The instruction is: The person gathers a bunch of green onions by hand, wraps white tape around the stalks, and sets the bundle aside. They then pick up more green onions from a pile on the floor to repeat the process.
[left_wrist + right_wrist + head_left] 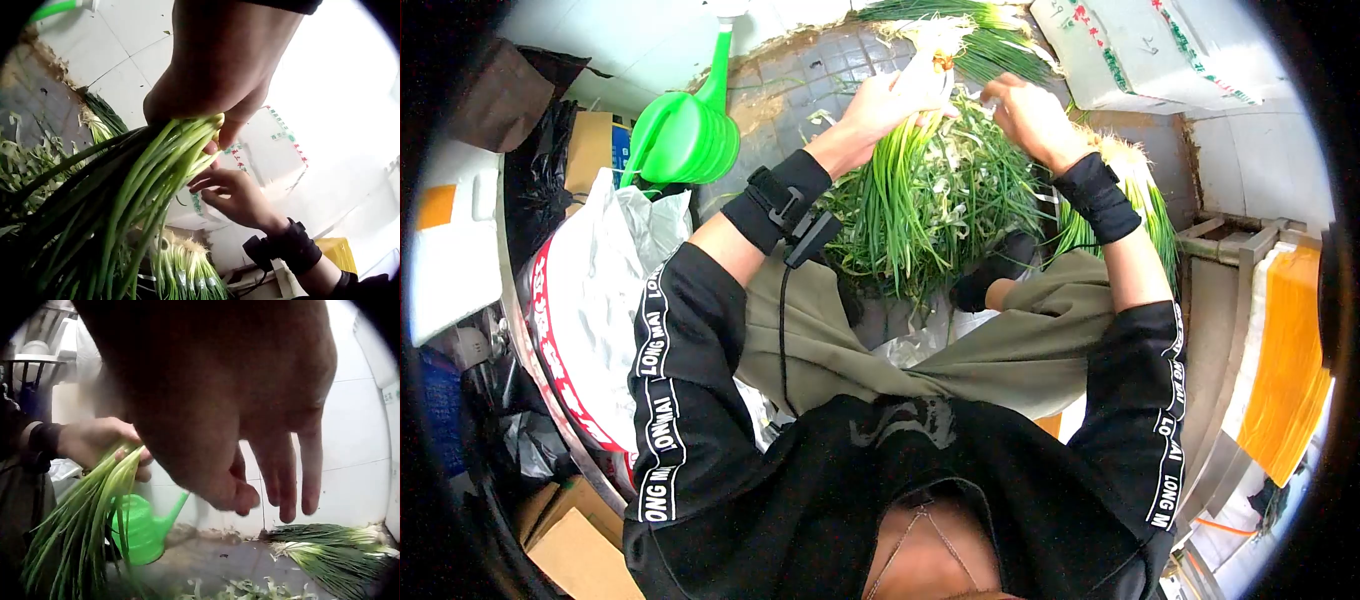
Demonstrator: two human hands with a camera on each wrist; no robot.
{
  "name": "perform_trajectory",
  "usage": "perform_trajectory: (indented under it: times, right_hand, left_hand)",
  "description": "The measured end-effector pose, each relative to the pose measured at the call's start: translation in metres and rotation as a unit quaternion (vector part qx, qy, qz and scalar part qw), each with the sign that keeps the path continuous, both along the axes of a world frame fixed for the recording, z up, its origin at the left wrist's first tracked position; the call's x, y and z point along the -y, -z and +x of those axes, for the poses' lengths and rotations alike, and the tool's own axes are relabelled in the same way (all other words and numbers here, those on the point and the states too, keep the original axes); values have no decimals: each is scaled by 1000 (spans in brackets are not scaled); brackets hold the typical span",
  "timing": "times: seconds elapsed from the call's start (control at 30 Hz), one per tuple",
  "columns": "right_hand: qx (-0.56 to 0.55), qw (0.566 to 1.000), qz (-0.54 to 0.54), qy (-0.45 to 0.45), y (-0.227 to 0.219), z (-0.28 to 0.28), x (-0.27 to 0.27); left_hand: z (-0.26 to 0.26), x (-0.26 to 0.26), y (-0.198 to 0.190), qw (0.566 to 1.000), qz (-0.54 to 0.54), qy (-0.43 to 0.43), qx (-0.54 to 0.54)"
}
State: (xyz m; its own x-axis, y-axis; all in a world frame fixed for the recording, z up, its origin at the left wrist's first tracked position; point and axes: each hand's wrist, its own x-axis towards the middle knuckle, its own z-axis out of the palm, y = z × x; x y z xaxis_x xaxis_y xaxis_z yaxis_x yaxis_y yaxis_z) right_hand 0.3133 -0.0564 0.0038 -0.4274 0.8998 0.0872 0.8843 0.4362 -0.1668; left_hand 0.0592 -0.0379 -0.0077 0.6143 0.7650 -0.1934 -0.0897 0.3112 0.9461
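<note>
My left hand (878, 108) grips a bunch of green onions (897, 175) near the white root end, and the long green leaves hang down below it. In the left wrist view the leaves (137, 194) fan out under the palm. My right hand (1032, 118) is held in the air to the right of the bunch, apart from it. The right wrist view shows its fingers (309, 469) loosely extended and holding nothing. Beneath both hands lies a heap of loose green leaves and pale peelings (975, 190).
More green onions, bundled with roots up (1125, 160), stand at the right; other bundles (1000, 50) lie at the back. A green watering can (690, 140) is at the left. White boxes (1140, 60) stand back right, and a white sack (605, 280) is at the left.
</note>
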Motion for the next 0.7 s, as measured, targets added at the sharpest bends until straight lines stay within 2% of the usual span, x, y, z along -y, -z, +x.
perform_trajectory:
  times: [0.03,0.07,0.13,0.17,0.2,0.27,0.3,0.43,0.5,0.53,0.6,0.7]
  right_hand:
    - [-32,998,45,-2,-12,-8,-1]
    - [-32,999,44,-3,-23,-17,1]
    - [-199,978,52,14,-42,-41,9]
    - [-159,979,114,-58,-39,-43,8]
    - [-159,979,113,-59,-38,-47,8]
    - [-77,978,154,-121,-37,-54,8]
    - [-74,979,149,-115,-38,-54,8]
    - [-81,983,128,-106,-37,-50,4]
    - [-10,978,144,-150,-37,-50,4]
    - [-10,978,143,-151,-37,-51,4]
    - [36,962,193,-191,-36,-55,5]
    - [73,954,216,-196,-31,-57,7]
  left_hand:
    - [0,0,2,1000,-1,0,0]
    - [0,1,4,1000,-6,-19,5]
    - [1,3,3,999,-12,-40,8]
    - [2,5,0,997,-29,-66,9]
    - [3,7,-2,995,-48,-92,9]
    - [1,2,8,996,-36,-75,-21]
    - [1,1,9,997,-22,-57,-51]
    - [6,5,12,998,10,-42,-49]
    - [7,8,14,992,30,-71,-95]
    - [7,8,13,992,29,-72,-95]
    - [7,8,12,981,63,-77,-168]
    - [9,11,9,978,40,-120,-168]
